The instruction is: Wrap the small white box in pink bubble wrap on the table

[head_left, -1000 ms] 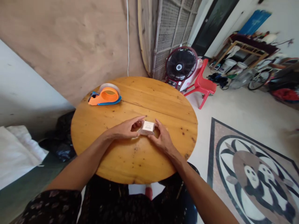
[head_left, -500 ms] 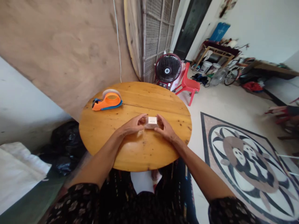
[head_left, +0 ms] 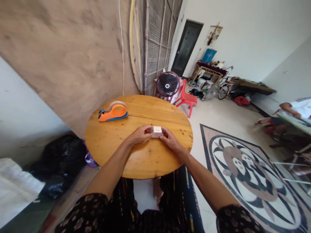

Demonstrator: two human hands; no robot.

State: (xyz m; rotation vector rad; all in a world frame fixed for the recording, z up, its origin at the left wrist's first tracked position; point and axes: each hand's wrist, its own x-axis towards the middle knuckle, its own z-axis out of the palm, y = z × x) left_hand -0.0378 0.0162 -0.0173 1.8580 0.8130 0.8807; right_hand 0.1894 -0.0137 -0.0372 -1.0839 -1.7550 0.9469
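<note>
A small pale box (head_left: 156,132) rests on the round wooden table (head_left: 148,155), with a whitish top bearing faint print. Its sides look glossy, as if wrapped in clear film. My left hand (head_left: 141,134) grips the box's left end between thumb and fingers. On the opposite end, the thumb and fingers of my right hand (head_left: 170,139) press against it. Toward the table's back left lies an orange and blue tape dispenser (head_left: 110,115) with a roll of tape on it.
Beyond the table stand a fan (head_left: 167,84) and a red plastic chair (head_left: 187,97). Black bags (head_left: 62,155) and a white sack (head_left: 18,184) lie on the left. Far right, a person in a white top (head_left: 301,107) sits at another table.
My hands have closed in on the box from both sides; before, gaps showed around the fingers. The camera view has tilted up and turned right, bringing the other person into view.
</note>
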